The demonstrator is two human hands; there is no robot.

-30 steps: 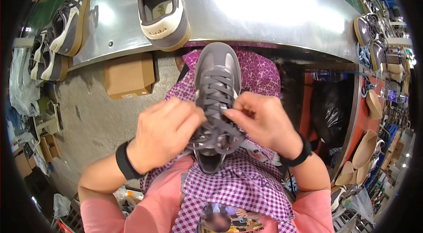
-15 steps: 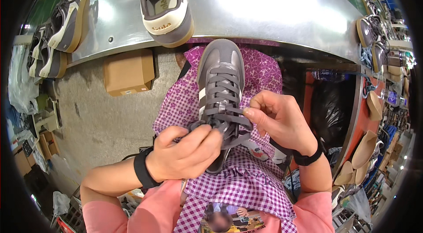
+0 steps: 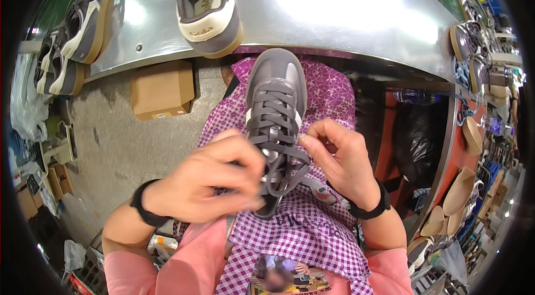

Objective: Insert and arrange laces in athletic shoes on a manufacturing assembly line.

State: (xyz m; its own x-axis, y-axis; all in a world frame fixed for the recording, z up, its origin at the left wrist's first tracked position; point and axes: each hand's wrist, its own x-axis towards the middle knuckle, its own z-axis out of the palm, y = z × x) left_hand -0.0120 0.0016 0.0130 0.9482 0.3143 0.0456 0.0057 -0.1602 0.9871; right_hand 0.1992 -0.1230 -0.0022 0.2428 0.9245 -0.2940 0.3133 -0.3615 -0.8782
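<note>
Since half a second ago the left hand [image 3: 209, 183] has slid up over the grey sneaker [image 3: 276, 122] on the lap, below the table's [image 3: 345, 10] near edge; both hands' fingers pinch laces [image 3: 290, 169], right hand [image 3: 343, 164] too. Slack could slip, loosening the knot.

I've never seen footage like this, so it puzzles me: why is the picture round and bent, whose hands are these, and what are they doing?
The camera sits on a person's head and looks down through a very wide lens, which bends straight edges. The two hands are that person's own. The left hand and right hand pinch the dark laces of a grey shoe that lies on a purple checked apron over the lap. Ahead is a shiny metal table with another shoe on it. A cardboard box stands on the floor beneath.
</note>
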